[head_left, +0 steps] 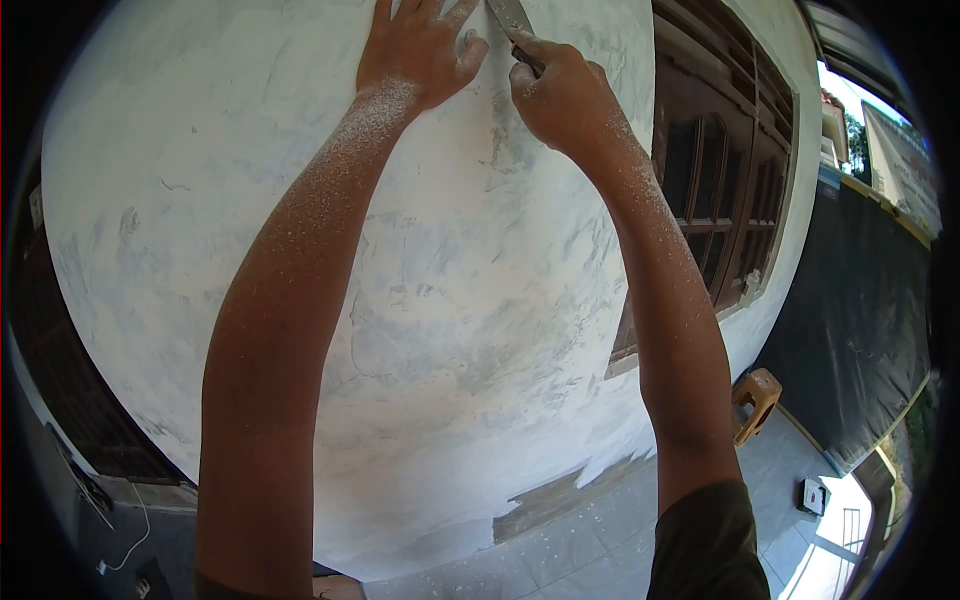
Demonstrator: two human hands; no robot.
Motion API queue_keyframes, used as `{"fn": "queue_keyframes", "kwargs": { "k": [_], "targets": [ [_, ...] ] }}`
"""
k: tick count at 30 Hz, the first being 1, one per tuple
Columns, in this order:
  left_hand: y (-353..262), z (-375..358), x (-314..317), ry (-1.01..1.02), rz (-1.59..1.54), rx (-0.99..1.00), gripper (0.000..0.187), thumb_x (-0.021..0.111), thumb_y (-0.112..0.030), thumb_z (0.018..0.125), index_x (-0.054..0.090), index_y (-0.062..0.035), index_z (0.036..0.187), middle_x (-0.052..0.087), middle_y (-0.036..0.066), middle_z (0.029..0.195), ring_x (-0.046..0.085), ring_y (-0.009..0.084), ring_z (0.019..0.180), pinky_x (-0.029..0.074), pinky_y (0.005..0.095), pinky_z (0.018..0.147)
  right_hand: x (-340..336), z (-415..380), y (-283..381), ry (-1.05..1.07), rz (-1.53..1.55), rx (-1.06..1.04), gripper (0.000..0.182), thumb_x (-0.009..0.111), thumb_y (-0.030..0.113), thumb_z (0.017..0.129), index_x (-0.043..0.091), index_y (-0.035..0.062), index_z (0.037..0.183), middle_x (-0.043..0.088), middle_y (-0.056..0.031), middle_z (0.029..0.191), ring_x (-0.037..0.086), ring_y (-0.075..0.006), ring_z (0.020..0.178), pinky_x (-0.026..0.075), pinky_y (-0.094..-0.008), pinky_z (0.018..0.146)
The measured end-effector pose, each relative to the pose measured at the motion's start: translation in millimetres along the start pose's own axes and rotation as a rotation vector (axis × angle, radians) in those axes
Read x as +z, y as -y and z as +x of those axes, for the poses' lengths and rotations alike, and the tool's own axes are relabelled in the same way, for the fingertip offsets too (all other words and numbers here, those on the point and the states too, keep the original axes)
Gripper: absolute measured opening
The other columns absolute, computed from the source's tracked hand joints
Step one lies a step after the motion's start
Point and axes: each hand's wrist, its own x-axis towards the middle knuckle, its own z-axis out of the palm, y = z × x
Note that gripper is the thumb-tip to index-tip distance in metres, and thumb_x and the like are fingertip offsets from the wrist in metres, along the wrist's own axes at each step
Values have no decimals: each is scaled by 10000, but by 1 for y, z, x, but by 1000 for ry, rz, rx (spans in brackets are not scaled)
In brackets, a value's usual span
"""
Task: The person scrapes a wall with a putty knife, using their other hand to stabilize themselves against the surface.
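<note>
The view's top edge crops the left hand [422, 55] and the scraper blade [511, 15].

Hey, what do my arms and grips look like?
Your left arm and right arm are bare below dark sleeves: the right sleeve looks dark olive, while the left sleeve barely shows. The left grip and right grip wear no gloves. Pale dust speckles both arms, thickest near the left wrist.

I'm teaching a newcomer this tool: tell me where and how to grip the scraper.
Grip the scraper's dark handle, probably best from below and to the right, where the right hand holds it: the flat blade points up, leaning left, leaving the handle end lower.
</note>
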Motion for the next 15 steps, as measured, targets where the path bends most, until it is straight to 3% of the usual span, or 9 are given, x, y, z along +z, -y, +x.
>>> {"fn": "queue_keyframes", "kwargs": {
  "k": [2, 6, 9, 12, 15],
  "targets": [
    [-1, -1, -5, -20, -8, -4, 643, 470, -406, 1014, 391, -87, 1566, 285, 163, 1669, 188, 306, 1569, 83, 515, 1289, 0, -16, -1, -40, 12, -33, 438, 561, 194, 986, 631, 108, 1410, 766, -199, 1020, 739, -276, 760, 592, -401, 835],
    [-1, 1, -7, 53, 8, -2, 646, 452, -415, 1022, 376, -89, 1575, 255, 155, 1684, 167, 302, 1576, 72, 509, 1291, -8, 22, 5, -10, -1, 10, 440, 552, 181, 984, 631, 103, 1410, 761, -217, 1051, 748, -285, 791, 592, -405, 840],
    [0, 2, -7, 53, 19, 2, 646, 445, -415, 1024, 371, -91, 1578, 247, 154, 1687, 161, 299, 1578, 68, 505, 1293, -13, 27, 9, 104, 55, 112, 446, 552, 180, 979, 631, 110, 1412, 757, -227, 1059, 752, -288, 808, 590, -412, 845],
    [-2, 1, -5, 56, -8, -16, 649, 438, -417, 1026, 365, -90, 1581, 249, 158, 1686, 162, 297, 1578, 66, 503, 1294, 1, -16, -5, -58, -8, -73, 449, 552, 190, 984, 620, 105, 1420, 753, -239, 1050, 752, -284, 788, 599, -411, 822],
    [0, 4, -7, 42, 2, -25, 652, 432, -419, 1026, 356, -92, 1585, 251, 159, 1684, 163, 295, 1578, 64, 501, 1294, 9, 7, -11, -109, -34, -104, 447, 554, 198, 988, 618, 90, 1418, 759, -227, 1000, 749, -280, 752, 605, -407, 802]
  ]
}}
